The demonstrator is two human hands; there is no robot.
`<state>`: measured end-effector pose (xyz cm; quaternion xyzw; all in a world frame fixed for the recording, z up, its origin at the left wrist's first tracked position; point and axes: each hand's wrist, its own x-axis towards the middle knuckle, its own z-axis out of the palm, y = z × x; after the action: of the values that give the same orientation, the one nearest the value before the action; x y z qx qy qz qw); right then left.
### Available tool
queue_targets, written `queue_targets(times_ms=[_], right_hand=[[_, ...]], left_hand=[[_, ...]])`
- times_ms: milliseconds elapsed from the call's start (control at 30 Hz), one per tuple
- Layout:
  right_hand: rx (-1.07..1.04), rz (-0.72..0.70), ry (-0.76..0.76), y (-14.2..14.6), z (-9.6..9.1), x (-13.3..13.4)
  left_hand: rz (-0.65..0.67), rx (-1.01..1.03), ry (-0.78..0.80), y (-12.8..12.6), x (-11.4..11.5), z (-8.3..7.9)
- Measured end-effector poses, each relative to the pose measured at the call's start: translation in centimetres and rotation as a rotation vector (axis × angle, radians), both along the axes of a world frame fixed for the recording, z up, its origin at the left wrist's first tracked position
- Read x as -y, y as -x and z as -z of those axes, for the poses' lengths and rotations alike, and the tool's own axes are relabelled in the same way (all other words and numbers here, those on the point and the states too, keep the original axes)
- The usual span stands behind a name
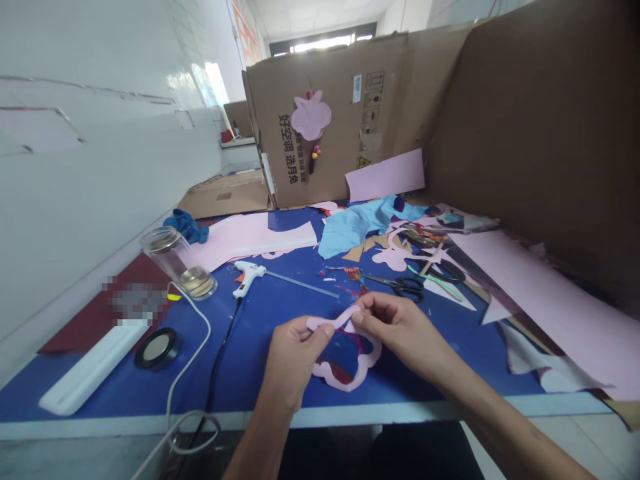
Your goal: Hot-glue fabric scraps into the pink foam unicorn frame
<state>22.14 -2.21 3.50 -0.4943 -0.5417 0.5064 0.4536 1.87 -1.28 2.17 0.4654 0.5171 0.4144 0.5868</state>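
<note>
Between my hands is a pink cut-out frame (pixel 347 385) with a scalloped, flower-like outline and an open middle, held just above the blue table near its front edge. My left hand (pixel 295 353) pinches its upper left strip between thumb and fingers. At the upper right, my right hand (pixel 395 327) pinches the same strip, fingertips close to the left ones. Dark red and purple patches show through and beside the opening; I cannot tell what they are. Black-handled scissors (pixel 407 288) lie just beyond my right hand. A white glue gun (pixel 249 277) with a long glue stick rests ahead of my left hand.
Left are a glass jar (pixel 173 257), a roll of tape (pixel 157 348), a long white device (pixel 95 367) and cables. Pink sheets (pixel 540 293), light blue cloth (pixel 355 227) and scraps cover the back and right. A cardboard wall (pixel 340 127) bearing a pink flower shape (pixel 311 119) stands behind.
</note>
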Motion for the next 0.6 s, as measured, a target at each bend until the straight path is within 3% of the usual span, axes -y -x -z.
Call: queue_targets(times_ms=[133,267,600], right_hand=[[-0.007,-0.022,-0.042,-0.1,-0.1,0.3],[0.118,-0.058,-0.128,-1.0,-0.5,0.4],[0.184,-0.35,-0.087,-4.3,-2.8,-0.9]], left_hand=[[0.012,0.025,0.017,0.1,0.1,0.0],[0.034,0.038,0.044,0.1,0.0,-0.2],[0.138,0.175,0.124,0.6,0.0,-0.9]])
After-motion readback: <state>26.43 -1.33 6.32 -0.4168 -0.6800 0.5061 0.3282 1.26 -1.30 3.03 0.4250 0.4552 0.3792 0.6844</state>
